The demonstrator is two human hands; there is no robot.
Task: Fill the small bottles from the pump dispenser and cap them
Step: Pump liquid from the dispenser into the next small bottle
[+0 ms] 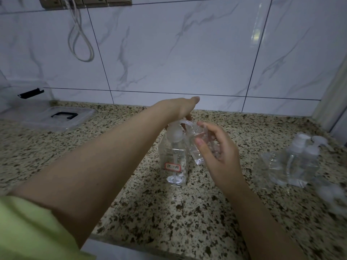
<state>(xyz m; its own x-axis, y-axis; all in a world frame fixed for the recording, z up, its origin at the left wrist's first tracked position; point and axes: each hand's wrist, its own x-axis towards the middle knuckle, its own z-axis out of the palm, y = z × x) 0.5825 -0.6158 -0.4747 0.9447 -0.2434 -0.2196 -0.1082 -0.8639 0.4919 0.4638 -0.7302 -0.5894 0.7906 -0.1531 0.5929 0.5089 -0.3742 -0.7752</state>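
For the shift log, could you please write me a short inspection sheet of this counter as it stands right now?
Surface: speckled stone counter, dim light.
Job's things: clear pump dispenser with a red-edged label stands mid-counter; a small bottle is held tilted at its spout; a group of small pump-topped bottles stands to the right.
Clutter: clear plastic box lid with a black handle at far left.
Hands: left hand rests on the pump head; right hand grips the small bottle.
Cables: white cord loops down the wall from a socket strip.
Surroundings: marbled white wall tiles; green sleeve at lower left.
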